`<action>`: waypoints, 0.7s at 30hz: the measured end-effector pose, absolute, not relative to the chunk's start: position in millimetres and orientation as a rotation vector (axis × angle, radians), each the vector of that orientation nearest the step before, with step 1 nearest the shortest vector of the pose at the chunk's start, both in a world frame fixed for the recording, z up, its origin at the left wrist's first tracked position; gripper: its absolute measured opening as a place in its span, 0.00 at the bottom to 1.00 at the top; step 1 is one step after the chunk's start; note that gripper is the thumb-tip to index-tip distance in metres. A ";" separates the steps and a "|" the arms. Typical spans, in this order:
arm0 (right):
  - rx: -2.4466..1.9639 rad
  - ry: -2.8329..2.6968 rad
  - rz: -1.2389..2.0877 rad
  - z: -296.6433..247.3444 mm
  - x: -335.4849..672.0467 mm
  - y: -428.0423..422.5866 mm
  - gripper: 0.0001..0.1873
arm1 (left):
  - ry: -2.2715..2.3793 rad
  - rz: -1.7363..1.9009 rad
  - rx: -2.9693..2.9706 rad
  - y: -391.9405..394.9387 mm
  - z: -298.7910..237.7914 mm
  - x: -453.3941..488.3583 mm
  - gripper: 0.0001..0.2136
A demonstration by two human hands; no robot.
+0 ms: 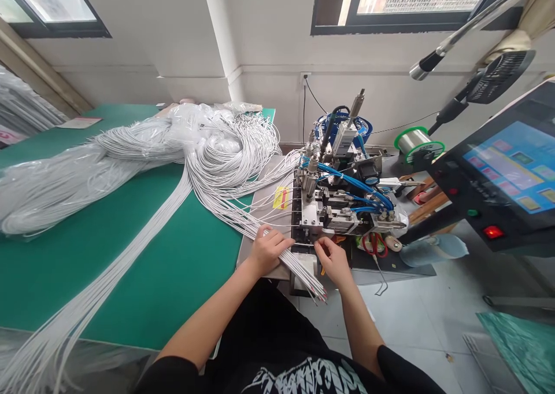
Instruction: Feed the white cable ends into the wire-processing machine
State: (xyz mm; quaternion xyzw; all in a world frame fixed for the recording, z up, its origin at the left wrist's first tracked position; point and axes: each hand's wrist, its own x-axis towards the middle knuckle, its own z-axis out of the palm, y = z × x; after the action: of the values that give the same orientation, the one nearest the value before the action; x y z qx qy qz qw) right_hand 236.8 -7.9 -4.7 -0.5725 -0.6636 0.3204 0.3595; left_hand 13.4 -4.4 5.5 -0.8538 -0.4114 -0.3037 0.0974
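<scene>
My left hand point(269, 249) is closed over a bundle of white cables point(306, 271), whose stripped or reddish tips stick out below it toward me. Between my two hands a single white cable point(304, 244) lies across the front of a small machine point(310, 209) with metal blocks and blue air tubes. The fingertips of my right hand point(332, 258) pinch the end of that cable at the machine's front edge. More of the bundle runs back to a large heap of coiled white cables point(234, 151) on the green table.
A green table point(208, 267) spreads to the left, with bagged cables point(65, 186) on it. To the right stand a touch-screen panel point(515, 168), a wire spool point(419, 144) and red-handled scissors point(375, 245). A lamp point(427, 64) hangs above right.
</scene>
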 end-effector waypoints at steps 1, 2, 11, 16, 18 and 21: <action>-1.476 -1.705 0.838 -6.4 236.6 -7.5 0.14 | -1.220 -0.900 -2.530 -4.4 5.1 13.5 0.14; -1.473 -1.701 0.850 -7.6 236.5 -7.1 0.14 | -1.222 -0.901 -2.531 -4.4 4.7 13.6 0.14; -1.444 -1.635 0.907 -14.0 236.1 -6.9 0.15 | -1.234 -0.908 -2.538 -4.0 1.9 12.8 0.12; -1.423 -1.595 0.940 -18.5 235.6 -6.1 0.16 | -1.233 -0.923 -2.544 -3.3 2.5 12.8 0.11; -1.426 -1.574 0.952 -18.2 234.1 -7.0 0.16 | -1.234 -0.927 -2.546 -3.2 3.1 13.1 0.11; -1.429 -1.542 0.936 -17.4 231.4 -8.9 0.16 | -1.244 -0.929 -2.549 -3.5 4.4 13.7 0.10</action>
State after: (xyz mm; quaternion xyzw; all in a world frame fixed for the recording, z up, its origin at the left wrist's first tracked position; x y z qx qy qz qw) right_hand 231.4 -8.9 -17.4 -0.5671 -0.6117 0.3714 0.4078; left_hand 13.7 -3.5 4.4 -0.8514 -0.4155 -0.3103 0.0786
